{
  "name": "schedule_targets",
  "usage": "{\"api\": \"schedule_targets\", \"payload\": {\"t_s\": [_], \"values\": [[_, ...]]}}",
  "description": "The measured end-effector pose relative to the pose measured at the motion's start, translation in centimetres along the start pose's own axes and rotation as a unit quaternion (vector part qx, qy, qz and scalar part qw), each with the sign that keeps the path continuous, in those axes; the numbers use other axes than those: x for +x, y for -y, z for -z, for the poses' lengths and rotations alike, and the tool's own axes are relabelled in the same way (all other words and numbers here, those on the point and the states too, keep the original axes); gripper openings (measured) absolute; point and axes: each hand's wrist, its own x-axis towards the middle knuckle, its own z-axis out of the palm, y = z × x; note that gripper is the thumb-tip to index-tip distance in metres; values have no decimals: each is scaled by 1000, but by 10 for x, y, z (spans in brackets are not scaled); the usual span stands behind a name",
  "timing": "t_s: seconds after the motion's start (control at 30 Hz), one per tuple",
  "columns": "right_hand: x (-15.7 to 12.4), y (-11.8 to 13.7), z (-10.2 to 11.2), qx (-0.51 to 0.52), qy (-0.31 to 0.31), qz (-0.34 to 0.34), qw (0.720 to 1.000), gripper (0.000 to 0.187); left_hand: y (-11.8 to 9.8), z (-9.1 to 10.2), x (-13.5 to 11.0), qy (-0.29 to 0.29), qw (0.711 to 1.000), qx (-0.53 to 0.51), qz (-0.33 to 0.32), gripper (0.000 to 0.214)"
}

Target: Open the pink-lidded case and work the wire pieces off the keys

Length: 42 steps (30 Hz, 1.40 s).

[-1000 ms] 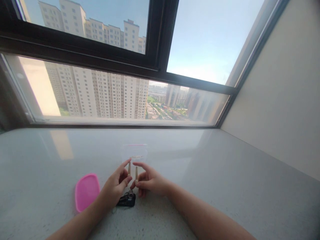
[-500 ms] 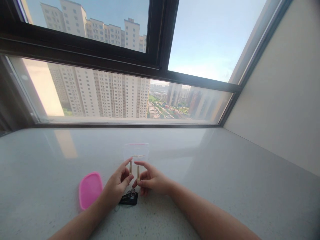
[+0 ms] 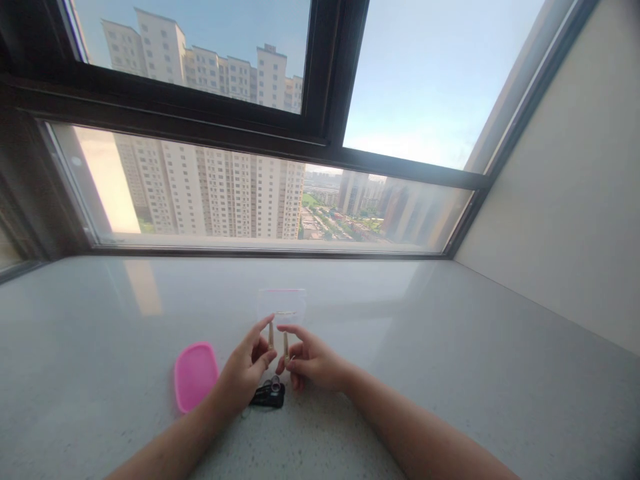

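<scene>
My left hand [image 3: 246, 370] pinches a small tan stick-like piece [image 3: 271, 335] upright between thumb and forefinger. My right hand [image 3: 313, 361] pinches a second, matching piece [image 3: 286, 346] beside it, the two a finger's width apart. Both pieces stand just in front of a clear plastic container [image 3: 281, 303] with a pink rim. A black key fob with a metal ring [image 3: 270, 393] lies on the stone sill under my hands. A pink lid [image 3: 195, 375] lies flat left of my left hand.
The grey speckled stone sill [image 3: 450, 347] runs wide to both sides. A dark-framed window [image 3: 320, 147] stands behind it, with tower blocks outside. A beige wall [image 3: 565, 200] closes the right side.
My hands keep the same pinch on the two pieces. The view has shifted a little, so hands, lid and key fob sit slightly further right in the picture.
</scene>
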Motion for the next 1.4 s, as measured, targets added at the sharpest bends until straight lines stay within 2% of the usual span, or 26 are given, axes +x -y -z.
{"api": "schedule_targets", "payload": {"t_s": [0.13, 0.3, 0.47, 0.83, 1.2, 1.3, 1.4], "values": [[0, -1, -4, -12, -20, 19, 1000, 63, 2, 0, -1, 1, 1000, 3, 0, 58], [-1, 2, -10, -53, -49, 20, 997, 37, 2, 0, -2, 1, 1000, 2, -5, 60], [-2, 2, -11, -81, -68, 31, 994, 28, 1, 1, -3, 10, 1000, 5, -12, 61], [1, 3, -12, -78, -115, 64, 988, 30, -7, 0, -5, 25, 999, 30, -13, 58], [1, -2, -10, -117, -109, 69, 985, 36, -11, -1, -5, 21, 999, 49, -9, 52], [1, -5, -10, -195, -122, 91, 969, 32, -9, -1, -5, 28, 999, 39, -10, 52], [-3, -1, -11, -299, -135, 137, 935, 29, -9, -1, -5, 26, 999, 39, -13, 53]]}}
